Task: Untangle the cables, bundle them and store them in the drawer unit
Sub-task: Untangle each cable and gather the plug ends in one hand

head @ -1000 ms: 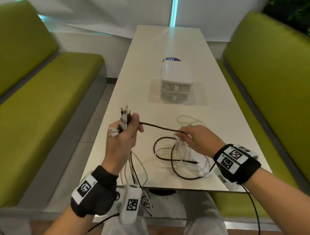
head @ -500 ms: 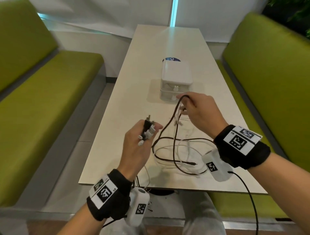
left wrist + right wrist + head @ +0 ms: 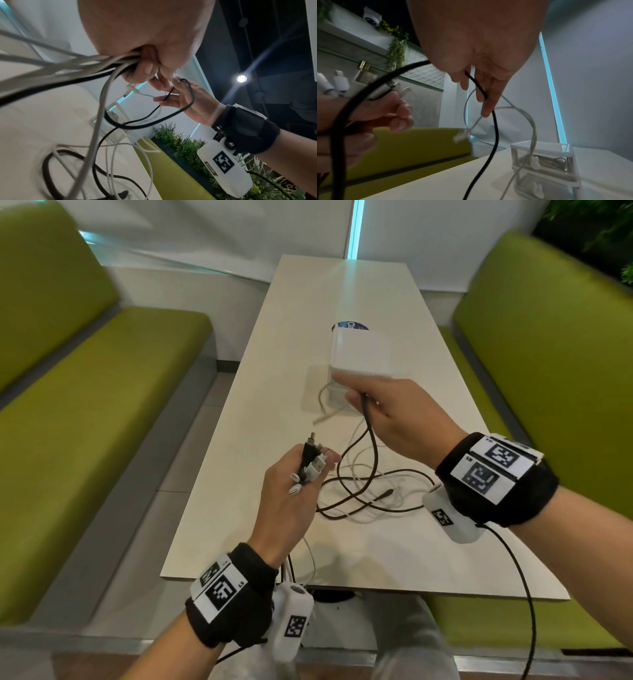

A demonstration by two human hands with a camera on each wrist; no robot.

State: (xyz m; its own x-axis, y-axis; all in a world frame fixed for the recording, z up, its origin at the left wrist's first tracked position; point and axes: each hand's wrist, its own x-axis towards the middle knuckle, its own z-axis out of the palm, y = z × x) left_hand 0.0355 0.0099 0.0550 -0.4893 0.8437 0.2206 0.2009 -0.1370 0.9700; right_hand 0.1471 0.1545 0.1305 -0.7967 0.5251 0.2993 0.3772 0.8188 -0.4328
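— Head view, what do you record?

— The left hand [image 3: 287, 494] is fisted round a bunch of cable plugs [image 3: 313, 462], ends up. The right hand [image 3: 394, 419], raised before the white drawer unit [image 3: 359, 354], pinches a black cable [image 3: 371, 446]. The slack tangle [image 3: 363, 494] lies on the table [image 3: 274, 392].

— Left wrist?

— Fingers [image 3: 145, 67] curled tight on white and black cords [image 3: 68, 67].

— Right wrist?

— Fingers [image 3: 488, 97] loosely extended, the black cable passing between them and a thin white cable [image 3: 530, 121] draped below; both drawers closed.
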